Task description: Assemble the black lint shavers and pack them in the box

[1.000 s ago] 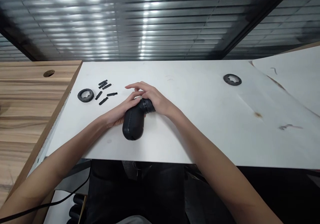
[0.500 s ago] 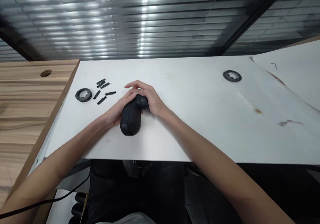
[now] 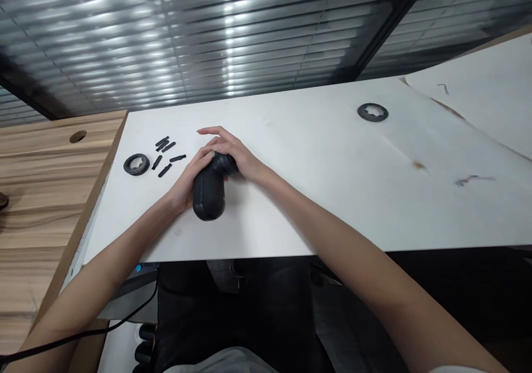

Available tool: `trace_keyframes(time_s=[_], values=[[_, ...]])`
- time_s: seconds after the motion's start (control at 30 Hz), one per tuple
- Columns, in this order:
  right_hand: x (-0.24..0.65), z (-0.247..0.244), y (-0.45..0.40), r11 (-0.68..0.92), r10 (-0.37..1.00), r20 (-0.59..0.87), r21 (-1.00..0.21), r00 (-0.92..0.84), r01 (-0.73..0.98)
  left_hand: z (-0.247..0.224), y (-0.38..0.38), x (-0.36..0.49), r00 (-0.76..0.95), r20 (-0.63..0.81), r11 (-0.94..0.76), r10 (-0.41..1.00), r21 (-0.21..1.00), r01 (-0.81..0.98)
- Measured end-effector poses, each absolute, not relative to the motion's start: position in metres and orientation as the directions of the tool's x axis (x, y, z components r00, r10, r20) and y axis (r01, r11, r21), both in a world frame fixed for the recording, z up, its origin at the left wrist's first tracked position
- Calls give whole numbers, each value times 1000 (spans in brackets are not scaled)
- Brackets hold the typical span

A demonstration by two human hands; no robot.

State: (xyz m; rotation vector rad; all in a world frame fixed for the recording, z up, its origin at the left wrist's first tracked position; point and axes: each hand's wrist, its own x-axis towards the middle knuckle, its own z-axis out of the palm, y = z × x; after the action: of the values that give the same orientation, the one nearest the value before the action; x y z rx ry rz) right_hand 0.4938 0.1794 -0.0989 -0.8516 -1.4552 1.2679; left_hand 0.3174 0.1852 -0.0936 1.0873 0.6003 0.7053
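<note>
Both hands are on a black handheld device (image 3: 209,195) with a thick rounded handle and a shorter head bent to the right, much like a massage gun. My left hand (image 3: 188,183) wraps around its left side, with the thumb on top near the bend. Over the head lies my right hand (image 3: 239,154), gripping from the far right with its index finger stretched out to the left. The undersides of the fingers are hidden behind the device. Left of the hands are several small black flat pieces (image 3: 165,170) and a thick black ring (image 3: 136,164) with a notched inner edge.
A flatter black notched ring (image 3: 373,112) lies on the white tabletop (image 3: 316,157) at the right. Beyond it is a small bent hex key (image 3: 443,88). A wooden surface (image 3: 45,195) adjoins on the left. A black cable (image 3: 91,333) hangs below, near dark rounded objects (image 3: 144,352).
My view has tilted and shifted slightly, so the tabletop slopes up to the right. Both hands keep their grip on the black device, with little visible change in its pose.
</note>
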Motion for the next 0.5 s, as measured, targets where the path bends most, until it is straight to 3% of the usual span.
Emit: trace_keyframes(time_s=[0.1, 0.3, 0.5], values=[[501, -97, 182, 174, 939, 193, -981, -285, -91, -93, 185, 317, 617, -64, 258, 784, 938, -230], [501, -86, 182, 111, 992, 116, -990, -59, -82, -93, 183, 320, 613, -32, 194, 790, 960, -201], [488, -81, 175, 9, 996, 16, -997, -91, -81, -100, 184, 317, 657, 16, 62, 754, 994, -95]])
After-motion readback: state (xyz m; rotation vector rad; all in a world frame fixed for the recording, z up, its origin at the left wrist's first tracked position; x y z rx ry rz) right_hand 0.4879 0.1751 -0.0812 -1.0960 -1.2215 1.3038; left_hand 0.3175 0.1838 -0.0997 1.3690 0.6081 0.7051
